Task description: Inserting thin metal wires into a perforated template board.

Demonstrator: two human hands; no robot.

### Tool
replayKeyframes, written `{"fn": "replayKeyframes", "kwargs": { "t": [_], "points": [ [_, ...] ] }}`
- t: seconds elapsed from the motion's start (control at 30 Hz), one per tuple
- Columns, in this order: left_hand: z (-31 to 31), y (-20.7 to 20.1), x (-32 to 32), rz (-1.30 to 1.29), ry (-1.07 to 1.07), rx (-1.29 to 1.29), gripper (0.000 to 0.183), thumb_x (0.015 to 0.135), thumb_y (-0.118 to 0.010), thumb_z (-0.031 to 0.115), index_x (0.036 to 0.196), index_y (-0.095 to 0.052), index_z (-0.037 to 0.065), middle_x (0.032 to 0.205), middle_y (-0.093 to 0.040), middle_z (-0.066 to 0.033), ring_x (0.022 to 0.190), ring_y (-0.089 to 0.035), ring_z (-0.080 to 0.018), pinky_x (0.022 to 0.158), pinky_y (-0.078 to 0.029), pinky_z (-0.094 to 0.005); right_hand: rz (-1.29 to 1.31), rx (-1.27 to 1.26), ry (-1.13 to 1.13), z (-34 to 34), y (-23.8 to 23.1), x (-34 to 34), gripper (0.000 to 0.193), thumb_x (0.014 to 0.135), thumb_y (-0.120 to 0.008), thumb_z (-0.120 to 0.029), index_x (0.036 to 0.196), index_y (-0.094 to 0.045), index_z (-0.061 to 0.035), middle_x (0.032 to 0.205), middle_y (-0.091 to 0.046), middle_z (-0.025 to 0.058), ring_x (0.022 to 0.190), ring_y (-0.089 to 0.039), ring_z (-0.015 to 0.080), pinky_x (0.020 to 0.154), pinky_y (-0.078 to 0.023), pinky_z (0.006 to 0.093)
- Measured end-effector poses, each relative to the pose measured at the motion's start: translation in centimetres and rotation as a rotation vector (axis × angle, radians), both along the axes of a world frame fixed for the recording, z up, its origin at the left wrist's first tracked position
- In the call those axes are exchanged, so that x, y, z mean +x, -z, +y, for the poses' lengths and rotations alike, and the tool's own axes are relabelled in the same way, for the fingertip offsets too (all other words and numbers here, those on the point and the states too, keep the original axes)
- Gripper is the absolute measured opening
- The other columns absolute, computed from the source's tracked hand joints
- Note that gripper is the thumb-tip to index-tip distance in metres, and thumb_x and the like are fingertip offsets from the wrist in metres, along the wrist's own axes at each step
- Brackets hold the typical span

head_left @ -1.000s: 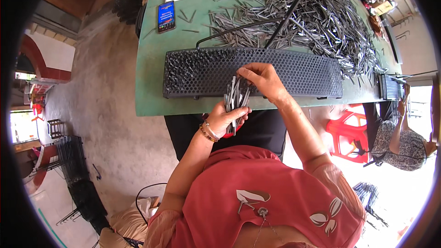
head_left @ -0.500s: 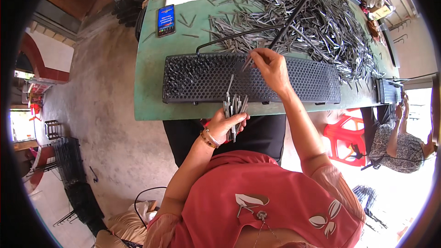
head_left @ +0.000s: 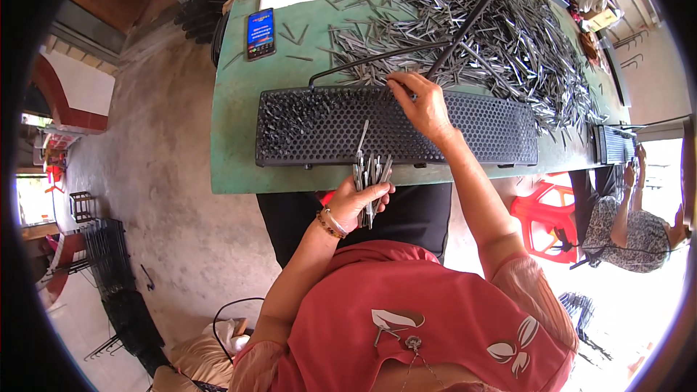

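Now L hand [head_left: 359, 199] clenches metal pins [head_left: 370, 174]; R hand [head_left: 425, 105] pinches one (over perforated tray [head_left: 479, 131]).

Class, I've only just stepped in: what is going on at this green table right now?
A person in a red top sits at a green table. The left hand holds a bundle of thin metal pieces at the table's near edge. The right hand reaches over a long black perforated tray, fingertips at its far rim. A big heap of loose metal pieces lies beyond.
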State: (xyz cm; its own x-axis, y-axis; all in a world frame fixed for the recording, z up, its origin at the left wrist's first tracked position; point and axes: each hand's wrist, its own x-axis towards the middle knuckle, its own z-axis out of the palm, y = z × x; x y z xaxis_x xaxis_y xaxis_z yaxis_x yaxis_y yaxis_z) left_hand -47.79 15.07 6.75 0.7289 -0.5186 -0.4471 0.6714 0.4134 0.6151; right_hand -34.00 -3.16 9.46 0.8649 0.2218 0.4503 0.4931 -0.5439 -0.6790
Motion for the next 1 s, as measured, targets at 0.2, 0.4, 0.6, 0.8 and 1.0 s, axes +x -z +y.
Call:
{"fn": "replayKeyframes", "kwargs": {
  "t": [0.2,0.4,0.6,0.8,1.0],
  "points": [
    [0.0,0.2,0.0,0.0,-0.016,-0.011,0.032,0.086,-0.064,0.009,0.115,-0.053,0.003,0.087,-0.063,-0.0062,0.068,-0.06,-0.0119,0.059,-0.05,-0.0245,-0.012,0.062,-0.032,0.8,-0.4,-1.1,0.015,0.083,-0.063,-0.006,0.097,-0.064,-0.0006,0.09,-0.064,0.0134,0.078,-0.063,0.0326,0.068,-0.051,0.0364],
    [0.0,0.1,-0.1,-0.014,-0.021,-0.021,0.032,0.086,-0.064,0.009,0.116,-0.053,0.003,0.087,-0.063,-0.0057,0.068,-0.06,-0.0116,0.059,-0.05,-0.0242,-0.061,0.064,-0.075,0.7,0.2,-0.7,0.015,0.083,-0.064,-0.006,0.097,-0.065,-0.0014,0.089,-0.064,0.0125,0.08,-0.064,0.0308,0.068,-0.052,0.0352],
    [0.2,-0.1,-0.2,-0.021,-0.024,0.001,0.033,0.086,-0.064,0.01,0.116,-0.054,0.003,0.087,-0.064,-0.0055,0.068,-0.059,-0.0113,0.06,-0.05,-0.0243,0.012,0.106,0.057,1.1,0.3,-0.9,0.014,0.081,-0.066,-0.007,0.094,-0.066,-0.0009,0.087,-0.064,0.0118,0.076,-0.064,0.0295,0.064,-0.052,0.0338],
    [0.2,0.2,-0.4,-0.033,-0.034,-0.01,0.031,0.085,-0.066,0.013,0.112,-0.057,0.002,0.087,-0.064,-0.0066,0.07,-0.06,-0.011,0.059,-0.049,-0.024,-0.08,0.043,0.0,1.0,0.8,-0.6,0.014,0.08,-0.067,-0.008,0.092,-0.067,-0.0005,0.086,-0.064,0.012,0.075,-0.064,0.028,0.061,-0.052,0.0329],
    [0.2,0.1,-0.2,-0.011,-0.036,-0.022,0.031,0.085,-0.066,0.013,0.112,-0.056,0.003,0.087,-0.064,-0.0066,0.07,-0.06,-0.011,0.059,-0.049,-0.0241,-0.021,-0.016,-0.038,0.9,0.3,-0.5,0.015,0.082,-0.064,-0.003,0.097,-0.066,0.0014,0.09,-0.064,0.0122,0.082,-0.064,0.0276,0.073,-0.051,0.0322]
  ]
}}
